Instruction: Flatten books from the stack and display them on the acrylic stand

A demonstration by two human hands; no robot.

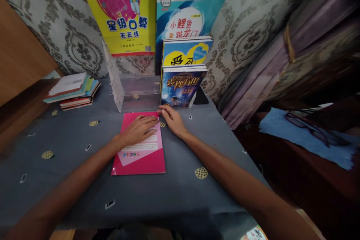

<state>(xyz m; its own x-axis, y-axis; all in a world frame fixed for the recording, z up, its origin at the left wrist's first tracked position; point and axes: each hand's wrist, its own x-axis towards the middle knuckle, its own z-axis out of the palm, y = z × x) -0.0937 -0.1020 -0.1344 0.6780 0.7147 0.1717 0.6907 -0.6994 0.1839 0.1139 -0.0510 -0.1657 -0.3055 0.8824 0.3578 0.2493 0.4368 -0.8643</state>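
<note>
A pink book [143,165] lies on the cloth-covered table, its printing upside down to me. My left hand [138,131] rests flat on its upper part, fingers stretched out over the cover. My right hand [173,120] is beside the book's upper right corner, its fingers extended; whether they touch the book I cannot tell. Just beyond stands a clear tiered rack [137,103]. Its right side carries a dark blue book [181,89], a yellow-and-blue book [184,50] and a teal book [194,3], stepped upward. A yellow workbook [129,43] stands at the back left.
A small stack of books [74,90] lies at the table's left rear. A black flat object [201,96] sits behind the rack's right side. Past the table's right edge are a purple curtain [261,56] and glasses [317,129] on a blue cloth [281,127].
</note>
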